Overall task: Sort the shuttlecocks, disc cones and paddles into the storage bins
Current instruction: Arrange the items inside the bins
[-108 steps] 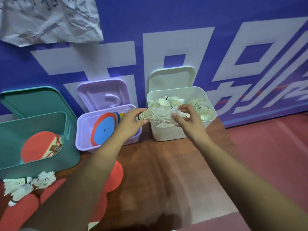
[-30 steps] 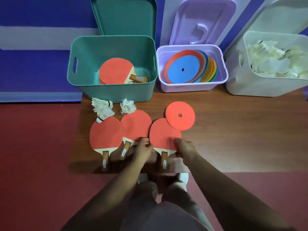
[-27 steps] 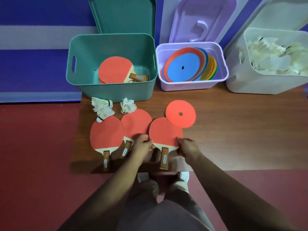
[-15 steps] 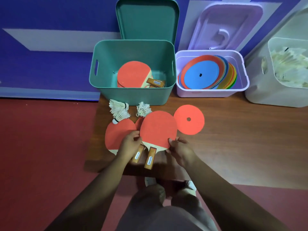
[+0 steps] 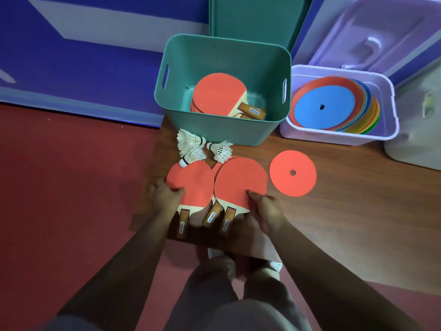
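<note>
- Head view: three paddles point(image 5: 239, 182) were shown overlapped on the wooden board point(image 5: 334, 211), just before the green bin point(image 5: 214, 130).
- An outer blade's edge was pinched by the left hand point(image 5: 164, 195) and by the right hand point(image 5: 268, 211), thumbs on top.
- They were judged stiff, light and grippy, best lifted by blade edges or handles.

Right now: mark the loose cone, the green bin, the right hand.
loose cone point(image 5: 292, 185): head view, face below hole
green bin point(image 5: 222, 131): head view, front wall
right hand point(image 5: 269, 211): head view, back of hand
</note>
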`<control>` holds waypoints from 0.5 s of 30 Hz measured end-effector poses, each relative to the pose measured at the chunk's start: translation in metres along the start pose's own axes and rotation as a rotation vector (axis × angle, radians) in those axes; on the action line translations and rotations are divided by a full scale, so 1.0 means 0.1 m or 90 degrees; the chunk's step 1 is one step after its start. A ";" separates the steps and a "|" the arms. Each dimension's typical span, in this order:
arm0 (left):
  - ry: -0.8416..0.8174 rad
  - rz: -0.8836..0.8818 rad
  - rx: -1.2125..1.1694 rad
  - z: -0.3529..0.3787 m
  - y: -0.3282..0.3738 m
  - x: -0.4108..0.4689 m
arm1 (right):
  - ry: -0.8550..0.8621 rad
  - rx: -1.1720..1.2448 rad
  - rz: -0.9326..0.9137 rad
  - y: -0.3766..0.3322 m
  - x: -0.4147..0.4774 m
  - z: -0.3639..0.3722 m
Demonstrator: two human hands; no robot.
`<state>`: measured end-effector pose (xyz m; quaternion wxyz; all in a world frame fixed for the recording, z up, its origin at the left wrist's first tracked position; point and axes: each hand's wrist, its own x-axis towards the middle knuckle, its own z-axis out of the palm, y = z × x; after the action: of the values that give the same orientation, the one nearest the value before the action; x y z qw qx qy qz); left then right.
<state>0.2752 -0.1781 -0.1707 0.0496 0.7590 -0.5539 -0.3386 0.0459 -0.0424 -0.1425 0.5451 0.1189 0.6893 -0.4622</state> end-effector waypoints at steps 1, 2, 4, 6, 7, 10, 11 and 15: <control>-0.014 -0.002 0.004 -0.01 -0.02 0.03 | 0.010 0.011 -0.001 0.00 0.01 0.03; -0.029 -0.002 0.004 -0.01 -0.05 0.06 | 0.021 0.015 -0.001 0.01 0.04 0.05; -0.053 -0.001 -0.001 -0.01 -0.10 0.09 | 0.019 0.016 0.009 0.02 0.07 0.06; -0.055 -0.012 -0.046 -0.01 -0.15 0.07 | 0.016 0.009 0.004 0.03 0.10 0.04; -0.048 -0.018 -0.079 -0.01 -0.17 0.04 | 0.011 0.008 -0.003 0.02 0.09 0.03; -0.038 -0.022 -0.176 -0.01 -0.19 -0.09 | -0.027 0.051 -0.012 -0.02 0.00 -0.05; -0.045 -0.026 -0.214 0.00 -0.17 -0.17 | -0.038 0.072 -0.020 -0.03 -0.04 -0.08; -0.060 -0.041 -0.324 0.08 -0.05 -0.47 | -0.044 0.089 -0.065 -0.14 -0.29 -0.32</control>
<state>0.2676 -0.1322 -0.1576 0.2024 0.7226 -0.4284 -0.5033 0.0270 -0.0152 -0.1116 0.5344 0.1051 0.6413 -0.5404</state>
